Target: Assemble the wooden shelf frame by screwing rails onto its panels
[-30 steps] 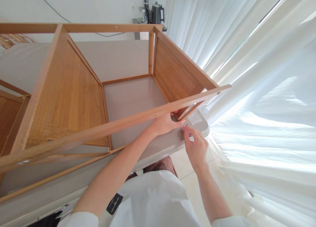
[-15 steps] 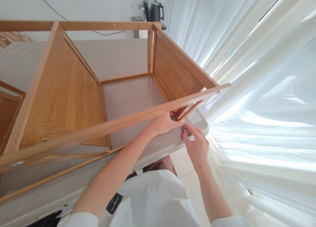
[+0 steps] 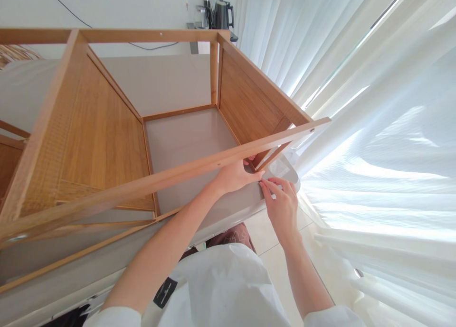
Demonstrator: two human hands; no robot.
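Note:
A brown wooden shelf frame [image 3: 167,172] with slatted rails and solid panels lies on a grey padded surface [image 3: 185,127]. My left hand [image 3: 237,176] reaches under the long front rail and grips the frame's lower right corner. Its thumb points right, and the other fingers are partly hidden behind the wood. Close by, my right hand [image 3: 283,201] pinches thumb and forefinger together at the outside of that corner, near the left thumb tip. Something small and thin seems to be in the pinch, too small to name.
Long white curtains [image 3: 374,151] hang along the right side. A dark kettle [image 3: 223,14] stands on a small shelf at the back wall, with a black cable [image 3: 67,6] to its left. Pale floor tiles [image 3: 270,237] show below the surface's edge.
My right hand's thumb and forefinger have moved slightly left and closed together at the corner. My left hand keeps its grip. The whole view has shifted a little.

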